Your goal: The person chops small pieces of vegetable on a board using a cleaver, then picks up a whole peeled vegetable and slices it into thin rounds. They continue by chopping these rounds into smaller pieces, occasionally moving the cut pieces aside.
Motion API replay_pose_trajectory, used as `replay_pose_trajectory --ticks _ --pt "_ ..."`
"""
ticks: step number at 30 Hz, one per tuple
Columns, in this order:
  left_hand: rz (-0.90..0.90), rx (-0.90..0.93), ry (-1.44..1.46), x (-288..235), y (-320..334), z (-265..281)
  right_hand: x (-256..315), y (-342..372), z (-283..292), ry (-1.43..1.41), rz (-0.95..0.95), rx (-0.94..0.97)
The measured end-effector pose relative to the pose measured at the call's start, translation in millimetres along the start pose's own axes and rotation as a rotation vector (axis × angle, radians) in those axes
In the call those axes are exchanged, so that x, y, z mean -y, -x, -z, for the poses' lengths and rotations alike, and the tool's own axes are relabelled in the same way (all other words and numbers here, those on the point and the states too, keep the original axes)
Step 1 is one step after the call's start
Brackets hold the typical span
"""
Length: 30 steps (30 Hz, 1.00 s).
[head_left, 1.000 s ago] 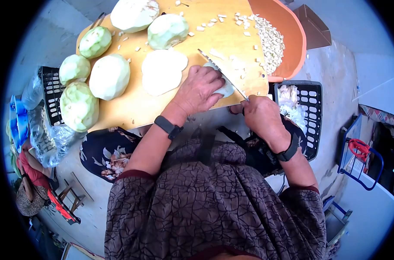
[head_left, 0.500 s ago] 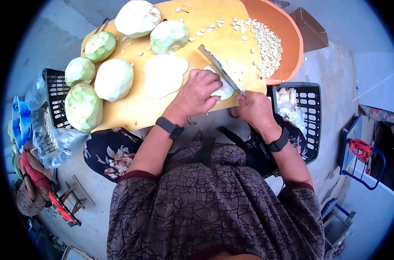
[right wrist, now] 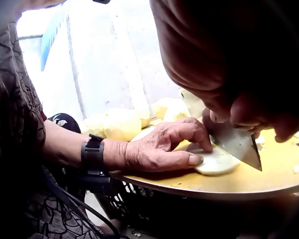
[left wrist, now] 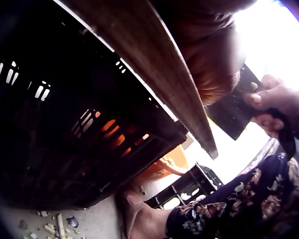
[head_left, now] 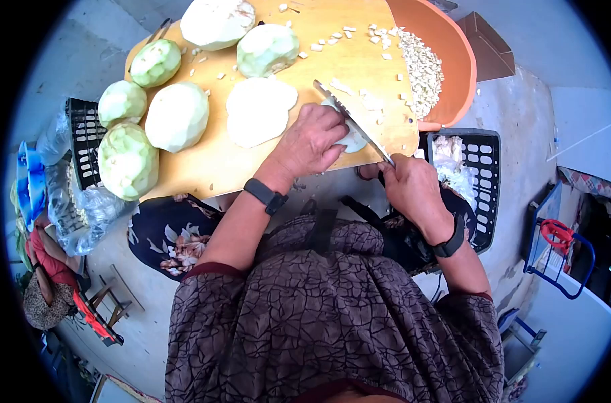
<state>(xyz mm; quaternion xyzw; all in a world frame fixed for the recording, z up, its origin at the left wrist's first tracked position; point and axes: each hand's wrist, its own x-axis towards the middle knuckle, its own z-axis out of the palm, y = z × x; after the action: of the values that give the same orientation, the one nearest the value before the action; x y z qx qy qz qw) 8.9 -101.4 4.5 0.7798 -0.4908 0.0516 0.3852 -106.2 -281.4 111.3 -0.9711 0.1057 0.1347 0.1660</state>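
Note:
On the yellow board (head_left: 198, 176), my left hand (head_left: 311, 140) rests near the front edge with its fingers curled on a pale vegetable slice (head_left: 354, 141). In the right wrist view, its thumb and bent fingers pinch that slice (right wrist: 218, 163). A kitchen knife (head_left: 360, 129) lies slantwise over the slice, its tip pointing away, just right of the left fingers. My right hand (head_left: 414, 190) grips the knife's handle beyond the board's edge. The broad blade (right wrist: 241, 148) shows beside the left fingertips in the right wrist view. Left of the hands lies a flat white slice (head_left: 259, 111).
Several peeled pale green vegetables (head_left: 178, 117) sit on the board's left. Small cubes (head_left: 332, 37) lie scattered across it. An orange basin (head_left: 460, 74) of diced pieces stands at the right. Black crates (head_left: 488, 195) flank the board. Another person (head_left: 53, 269) sits far left.
The knife swung upright and turned its flat face to view half a second ago; now it is lower against the slice. My right hand has shifted slightly right; the left hand keeps its hold.

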Motion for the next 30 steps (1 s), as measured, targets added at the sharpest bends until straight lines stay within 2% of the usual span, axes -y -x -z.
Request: replay_pose_trajectory --ticks 8,15,23,26,30 --pt "0.014 0.005 0.036 1 -1 -1 -3 -16 -16 0.002 0.037 0.038" --pt "0.0 -0.021 0.056 0 0 -1 2 -33 -34 0.067 0.077 -0.082" --pt "0.007 0.064 0.059 4 8 5 9 -24 -8 -0.019 0.005 -0.045" --pt "-0.02 0.042 -0.059 -3 7 11 2 -19 -11 -0.08 -0.007 -0.002" --pt "0.003 0.071 -0.065 -1 8 9 4 -8 -5 -0.005 0.016 -0.014"
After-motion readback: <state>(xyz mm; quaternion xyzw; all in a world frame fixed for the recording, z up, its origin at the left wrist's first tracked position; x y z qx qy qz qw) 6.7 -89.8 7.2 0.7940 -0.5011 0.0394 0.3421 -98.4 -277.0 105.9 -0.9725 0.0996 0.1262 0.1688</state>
